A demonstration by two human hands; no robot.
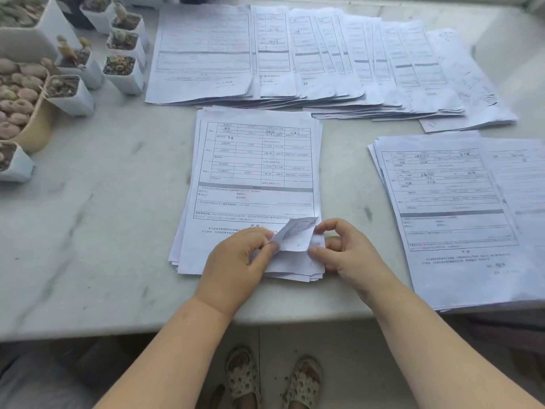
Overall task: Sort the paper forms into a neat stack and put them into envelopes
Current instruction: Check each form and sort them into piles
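Observation:
A stack of printed paper forms (253, 172) lies in the middle of the marble table (97, 219), its edges slightly uneven. The top sheet's near right corner (295, 233) is folded up and back. My left hand (239, 258) pinches that folded corner from the left. My right hand (348, 255) pinches it from the right, thumb and forefinger on the paper's edge. A long fanned row of forms (309, 57) lies across the back of the table. Another pile of forms (460, 214) sits at the right, reaching the table's front edge. No envelope is in view.
Several small white pots of succulents (121, 69) and a beige bowl of succulents (20, 95) crowd the back left corner. The table's front edge (118, 329) runs below my wrists. Below it I see the floor and my sandalled feet (274, 376).

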